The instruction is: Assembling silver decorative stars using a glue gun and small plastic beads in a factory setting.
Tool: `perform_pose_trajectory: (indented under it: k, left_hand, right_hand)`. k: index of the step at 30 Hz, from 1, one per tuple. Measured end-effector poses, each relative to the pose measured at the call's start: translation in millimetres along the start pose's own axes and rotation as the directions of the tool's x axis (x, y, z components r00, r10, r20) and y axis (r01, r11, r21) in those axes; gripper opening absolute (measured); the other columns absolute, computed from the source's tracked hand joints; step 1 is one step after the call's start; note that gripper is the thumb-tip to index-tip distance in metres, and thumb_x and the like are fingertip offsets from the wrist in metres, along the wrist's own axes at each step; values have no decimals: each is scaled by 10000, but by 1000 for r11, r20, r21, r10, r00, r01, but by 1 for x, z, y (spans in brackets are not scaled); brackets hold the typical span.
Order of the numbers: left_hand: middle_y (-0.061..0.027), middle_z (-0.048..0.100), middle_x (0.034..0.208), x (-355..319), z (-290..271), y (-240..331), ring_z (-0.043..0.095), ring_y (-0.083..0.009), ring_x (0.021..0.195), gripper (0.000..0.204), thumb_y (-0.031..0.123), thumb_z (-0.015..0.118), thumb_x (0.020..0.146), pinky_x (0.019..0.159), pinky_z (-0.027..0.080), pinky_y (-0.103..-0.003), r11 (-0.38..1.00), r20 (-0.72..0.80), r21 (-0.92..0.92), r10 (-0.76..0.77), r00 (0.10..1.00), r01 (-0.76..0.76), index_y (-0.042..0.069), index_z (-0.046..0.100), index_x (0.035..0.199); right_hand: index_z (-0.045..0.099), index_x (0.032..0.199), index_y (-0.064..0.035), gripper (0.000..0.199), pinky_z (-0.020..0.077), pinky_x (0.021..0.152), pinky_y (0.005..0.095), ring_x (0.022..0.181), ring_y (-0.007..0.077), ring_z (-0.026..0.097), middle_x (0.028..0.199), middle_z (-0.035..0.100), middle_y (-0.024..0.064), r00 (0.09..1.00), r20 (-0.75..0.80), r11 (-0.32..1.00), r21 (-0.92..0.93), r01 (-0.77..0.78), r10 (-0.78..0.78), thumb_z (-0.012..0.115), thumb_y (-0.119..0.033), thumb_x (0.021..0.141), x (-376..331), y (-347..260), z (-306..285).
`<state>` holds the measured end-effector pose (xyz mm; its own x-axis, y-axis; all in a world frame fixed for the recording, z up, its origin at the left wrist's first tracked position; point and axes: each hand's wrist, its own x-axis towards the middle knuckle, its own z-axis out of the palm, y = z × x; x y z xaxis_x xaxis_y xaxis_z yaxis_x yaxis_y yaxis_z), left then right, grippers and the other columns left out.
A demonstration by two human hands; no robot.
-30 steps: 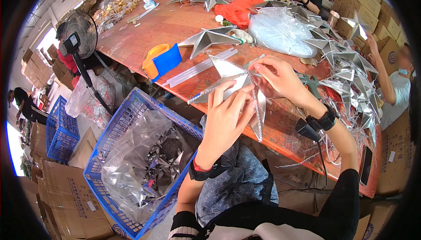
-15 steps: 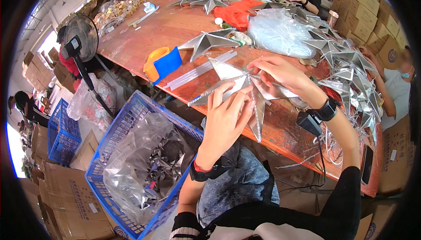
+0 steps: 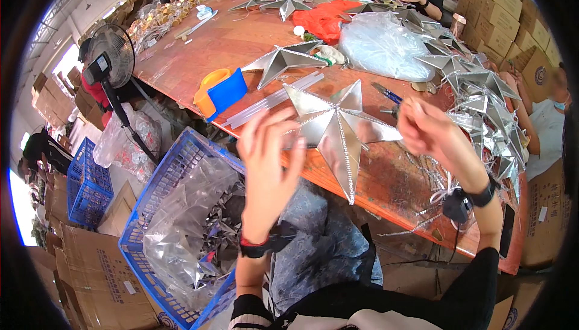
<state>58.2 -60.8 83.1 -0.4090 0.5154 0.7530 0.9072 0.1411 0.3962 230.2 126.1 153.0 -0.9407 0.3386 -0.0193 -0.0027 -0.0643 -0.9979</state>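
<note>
A silver five-pointed star (image 3: 338,131) lies at the table's near edge, one point hanging over it. Beaded trim runs along its ridges. My left hand (image 3: 268,161) is at the star's left point, fingers apart and gripping nothing; it hides that tip. To the right of the star, my right hand (image 3: 431,128) is raised with its fingers curled together; what they hold, if anything, I cannot make out. Just beyond that hand lies a pointed tool with a blue handle (image 3: 392,95), partly hidden. Clear plastic strips (image 3: 274,101) lie left of the star.
A tape roll in orange and blue (image 3: 220,93) and another star (image 3: 283,61) lie farther back. Finished-looking silver stars (image 3: 482,101) pile up at right, beside a clear bag (image 3: 386,46). A blue crate (image 3: 136,221) stands at my left. Co-workers sit around the table (image 3: 199,52).
Both hands have come off the star's centre: the left moved left and opened, the right moved right and down. The blue-handled tool now shows.
</note>
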Motion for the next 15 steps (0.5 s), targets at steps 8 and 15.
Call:
perform_pose_trajectory:
  k: [8, 15]
  left_hand:
    - [-109, 493, 1191, -21, -22, -54, 445, -251, 1117, 415, 47, 569, 814, 920, 376, -358, 866, 279, -372, -240, 930, 335, 45, 431, 1205]
    - [-105, 520, 1130, -44, 24, -52, 490, -214, 1105, 476, 28, 479, 885, 946, 407, -386, 385, 309, -808, -369, 877, 447, 63, 300, 1325]
  right_hand:
    - [400, 848, -77, 205, 350, 569, 230, 629, 91, 420, 725, 427, 4, 997, -69, 996, -85, -29, 23, 453, -255, 936, -66, 13, -20]
    - [474, 890, -44, 102, 419, 730, 262, 823, 116, 519, 854, 517, 37, 998, 24, 993, -101, 68, -66, 569, -50, 852, -62, 19, -30]
